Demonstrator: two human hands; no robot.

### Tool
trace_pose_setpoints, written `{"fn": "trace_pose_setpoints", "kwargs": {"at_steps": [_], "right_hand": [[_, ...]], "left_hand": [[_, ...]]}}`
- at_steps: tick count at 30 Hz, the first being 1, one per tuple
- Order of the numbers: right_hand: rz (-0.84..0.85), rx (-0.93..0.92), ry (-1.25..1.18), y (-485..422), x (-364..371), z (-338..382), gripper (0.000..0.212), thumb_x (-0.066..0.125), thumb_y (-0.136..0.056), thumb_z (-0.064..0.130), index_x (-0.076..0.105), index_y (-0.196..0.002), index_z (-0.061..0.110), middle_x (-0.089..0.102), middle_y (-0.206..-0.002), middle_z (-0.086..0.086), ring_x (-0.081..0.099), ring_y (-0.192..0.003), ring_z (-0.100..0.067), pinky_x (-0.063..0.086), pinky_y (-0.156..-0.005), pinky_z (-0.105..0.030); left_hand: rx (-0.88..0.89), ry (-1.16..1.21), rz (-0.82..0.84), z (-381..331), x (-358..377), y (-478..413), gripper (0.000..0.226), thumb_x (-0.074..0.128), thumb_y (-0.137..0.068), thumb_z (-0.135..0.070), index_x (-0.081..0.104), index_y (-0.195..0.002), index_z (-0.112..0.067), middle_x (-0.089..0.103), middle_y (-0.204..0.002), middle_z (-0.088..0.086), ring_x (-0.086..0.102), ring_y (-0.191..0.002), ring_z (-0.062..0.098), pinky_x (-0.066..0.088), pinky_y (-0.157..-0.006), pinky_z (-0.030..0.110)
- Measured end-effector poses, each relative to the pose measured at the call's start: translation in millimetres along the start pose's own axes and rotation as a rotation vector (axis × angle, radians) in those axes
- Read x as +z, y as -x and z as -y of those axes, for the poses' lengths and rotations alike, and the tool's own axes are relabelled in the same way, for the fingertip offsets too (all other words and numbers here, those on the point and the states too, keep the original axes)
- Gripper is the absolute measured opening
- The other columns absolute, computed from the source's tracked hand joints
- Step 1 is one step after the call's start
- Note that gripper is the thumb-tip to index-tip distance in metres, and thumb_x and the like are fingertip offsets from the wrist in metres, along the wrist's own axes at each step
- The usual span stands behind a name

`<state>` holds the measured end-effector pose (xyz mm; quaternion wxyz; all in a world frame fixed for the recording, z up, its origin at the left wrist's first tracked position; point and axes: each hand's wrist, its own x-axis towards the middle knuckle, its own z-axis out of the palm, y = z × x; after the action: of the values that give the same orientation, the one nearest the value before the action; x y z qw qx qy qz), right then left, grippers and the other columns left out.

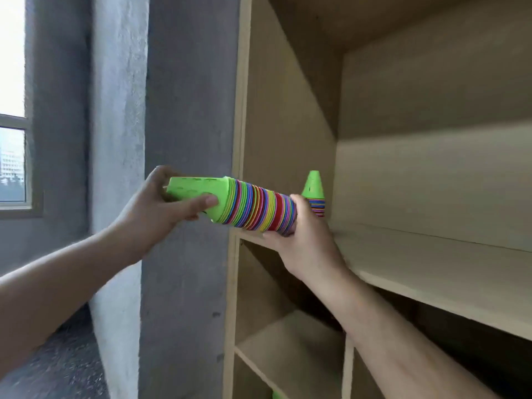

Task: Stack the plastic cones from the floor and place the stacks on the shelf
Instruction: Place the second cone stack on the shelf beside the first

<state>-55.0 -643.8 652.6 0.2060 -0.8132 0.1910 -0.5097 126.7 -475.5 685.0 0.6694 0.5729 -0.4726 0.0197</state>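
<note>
A stack of cones [253, 207] lies sideways in the air at the front left edge of the shelf [417, 260], green tip pointing left. The left hand [155, 208] curls round the green tip; the right hand [305, 240] wraps round the base end. A second stack [315, 194] stands upright on the shelf behind.

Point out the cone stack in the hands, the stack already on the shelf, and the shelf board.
held cone stack [253, 207]: head view, coloured rims midway along it.
shelved cone stack [313, 187]: head view, its green top cone.
shelf board [431, 263]: head view, bare wood right of both stacks.
</note>
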Motion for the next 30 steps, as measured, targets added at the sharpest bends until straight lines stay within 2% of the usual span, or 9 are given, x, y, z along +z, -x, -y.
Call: {"fn": "trace_pose_setpoints", "kwargs": {"at_steps": [3, 6, 9, 13, 16, 20, 25, 27, 30], "right_hand": [[0.028, 0.158, -0.008, -13.4, -36.7, -26.9, 0.038, 0.081, -0.076, 0.032, 0.06, -0.107, 0.025, 0.069, -0.09, 0.003, 0.067, -0.082, -0.018, 0.054, -0.069, -0.034], [0.053, 0.285, 0.019, -23.0, -60.4, -55.3, 0.028, 0.08, -0.081, 0.034, 0.065, -0.1, 0.02, 0.07, -0.088, -0.001, 0.068, -0.082, -0.02, 0.049, -0.065, -0.026], [0.087, 0.412, 0.098, -28.1, -77.7, -82.2, 0.035, 0.078, -0.083, 0.042, 0.067, -0.105, 0.017, 0.071, -0.1, -0.005, 0.066, -0.09, -0.023, 0.048, -0.072, -0.029], [0.181, 0.54, 0.275, -31.4, -81.2, -109.9, 0.053, 0.076, -0.081, 0.057, 0.066, -0.118, 0.02, 0.062, -0.12, -0.009, 0.059, -0.111, -0.027, 0.046, -0.082, -0.031], [0.079, 0.49, 0.282, -34.8, -78.5, -118.6, 0.062, 0.078, -0.084, 0.04, 0.049, -0.136, 0.02, 0.044, -0.132, -0.01, 0.055, -0.117, -0.029, 0.047, -0.089, -0.034], [0.106, 0.306, 0.282, -37.2, -69.1, -127.2, 0.104, 0.072, -0.086, 0.018, 0.002, -0.159, 0.038, 0.038, -0.129, -0.008, 0.061, -0.104, -0.028, 0.049, -0.088, -0.031], [0.169, 0.352, 0.357, -56.0, -53.6, -131.7, 0.099, 0.062, -0.09, 0.015, -0.005, -0.157, 0.045, 0.036, -0.135, -0.008, 0.056, -0.115, -0.03, 0.048, -0.099, -0.039], [0.199, 0.376, 0.358, -61.6, -48.5, -132.4, 0.098, 0.06, -0.092, 0.016, -0.007, -0.156, 0.045, 0.035, -0.137, -0.009, 0.055, -0.118, -0.031, 0.047, -0.101, -0.041], [0.202, 0.377, 0.377, -63.2, -44.8, -131.5, 0.096, 0.059, -0.093, 0.018, -0.009, -0.157, 0.043, 0.03, -0.143, -0.011, 0.05, -0.122, -0.031, 0.046, -0.102, -0.042]], "left_hand": [[-0.003, 0.023, 0.064, -16.6, 60.7, -32.4, 0.093, 0.096, -0.045, -0.068, 0.055, -0.116, -0.023, 0.077, -0.107, -0.001, 0.077, -0.093, 0.019, 0.061, -0.094, 0.05], [-0.06, 0.064, 0.104, -21.6, 123.0, -56.7, 0.081, 0.094, -0.061, -0.054, 0.052, -0.123, -0.022, 0.074, -0.117, 0.004, 0.077, -0.097, 0.02, 0.064, -0.086, 0.048], [-0.114, 0.009, 0.091, -18.6, 177.6, -68.2, 0.067, 0.088, -0.08, -0.044, 0.049, -0.13, -0.021, 0.065, -0.118, -0.001, 0.073, -0.094, 0.014, 0.066, -0.076, 0.041], [-0.148, -0.029, 0.09, -5.9, 229.4, -76.2, 0.066, 0.087, -0.081, -0.045, 0.047, -0.128, -0.02, 0.062, -0.111, -0.003, 0.071, -0.089, 0.014, 0.066, -0.068, 0.039], [-0.116, -0.079, 0.095, 7.5, 252.6, -80.9, 0.059, 0.087, -0.081, -0.047, 0.046, -0.118, -0.024, 0.065, -0.105, -0.001, 0.075, -0.088, 0.027, 0.065, -0.076, 0.051], [-0.033, -0.201, 0.125, 29.7, 271.1, -79.7, 0.027, 0.073, -0.095, -0.028, 0.048, -0.104, -0.034, 0.071, -0.102, -0.002, 0.072, -0.088, 0.017, 0.062, -0.082, 0.046], [-0.009, -0.212, 0.159, 58.7, 283.6, -78.0, 0.031, 0.064, -0.102, -0.01, 0.057, -0.128, -0.024, 0.067, -0.12, -0.005, 0.066, -0.085, -0.004, 0.053, -0.068, 0.012], [-0.008, -0.228, 0.219, 66.6, 283.1, -77.5, 0.047, 0.064, -0.101, -0.006, 0.052, -0.143, -0.022, 0.065, -0.132, -0.004, 0.067, -0.094, -0.001, 0.054, -0.082, 0.014], [0.017, -0.276, 0.297, 72.5, 275.6, -74.0, 0.062, 0.067, -0.099, -0.007, 0.044, -0.153, -0.027, 0.06, -0.139, -0.01, 0.063, -0.121, 0.011, 0.05, -0.11, 0.038]]}}
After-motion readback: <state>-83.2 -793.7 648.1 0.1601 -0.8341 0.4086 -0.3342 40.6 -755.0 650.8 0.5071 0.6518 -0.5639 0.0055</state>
